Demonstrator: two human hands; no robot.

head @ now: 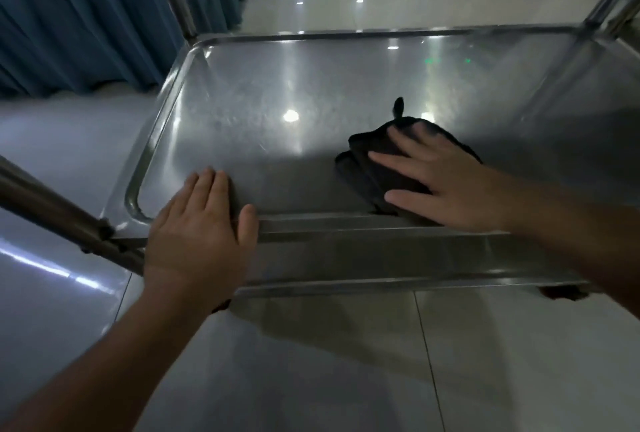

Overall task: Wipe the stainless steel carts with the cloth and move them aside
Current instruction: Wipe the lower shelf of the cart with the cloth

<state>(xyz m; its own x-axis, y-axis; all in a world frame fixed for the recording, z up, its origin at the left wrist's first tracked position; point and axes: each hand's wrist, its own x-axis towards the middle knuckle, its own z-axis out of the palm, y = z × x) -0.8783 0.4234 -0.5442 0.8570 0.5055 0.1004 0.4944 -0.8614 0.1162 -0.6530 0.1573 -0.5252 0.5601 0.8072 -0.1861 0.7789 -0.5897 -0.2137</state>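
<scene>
Left hand (204,223) flat on cart (346,85) tray's near edge, steadying. Right hand (446,185) spread, pressing dark cloth (370,168) near right front corner. Soft, light cloth; slick steel. Best gripped by corner posts.

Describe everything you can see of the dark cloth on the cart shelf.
The cloth is black, soft-looking fabric, bunched into folds, with one corner sticking up at its far edge. It lies on the steel shelf near the front rim, right of centre. The right hand presses flat on it with spread fingers, covering much of it.
</scene>
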